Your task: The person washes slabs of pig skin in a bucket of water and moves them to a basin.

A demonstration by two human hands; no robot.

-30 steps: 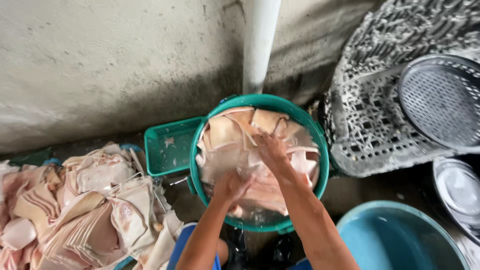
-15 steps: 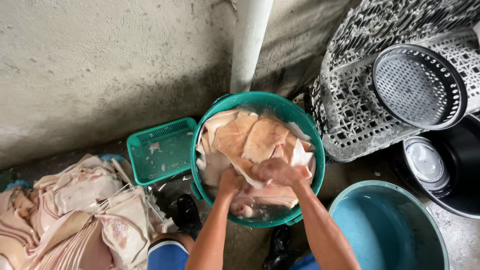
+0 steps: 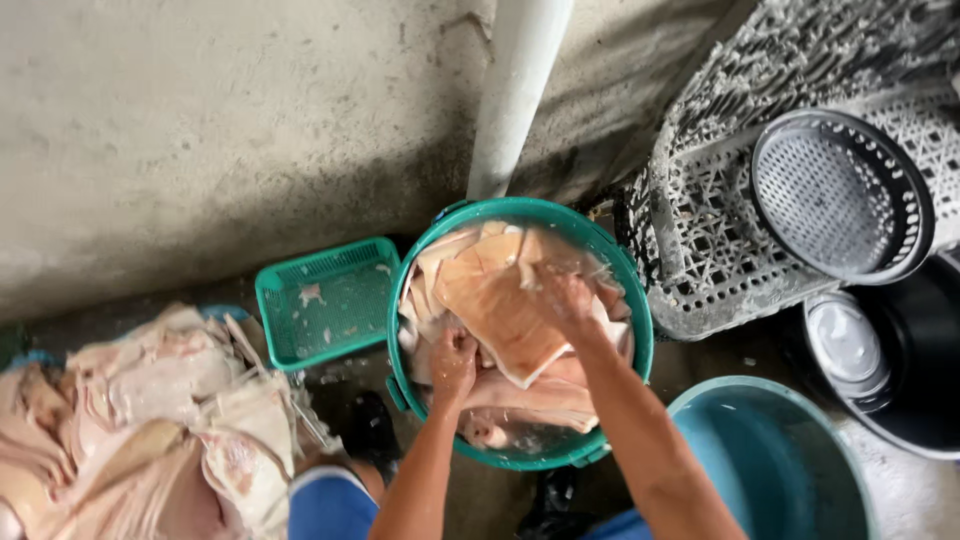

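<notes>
A round green tub [image 3: 628, 300] stands on the floor below me, filled with pale pink slabs of raw meat skin [image 3: 495, 300] in water. My left hand [image 3: 453, 362] is closed on the lower left edge of a large slab. My right hand [image 3: 565, 297] presses on the upper right of that same slab, fingers curled over it. Both forearms reach down from the bottom of the view into the tub.
A heap of more pink slabs [image 3: 150, 420] lies at the lower left. A small green square basket [image 3: 325, 300] sits left of the tub. A white pipe [image 3: 515, 90] runs up the wall. Grey crates [image 3: 720, 240], a round sieve [image 3: 835, 195] and a blue bucket [image 3: 770, 460] stand right.
My hands shifted within the tub; a large slab now lies spread on top between them. The view drifted, so the tub sits slightly more to the right.
</notes>
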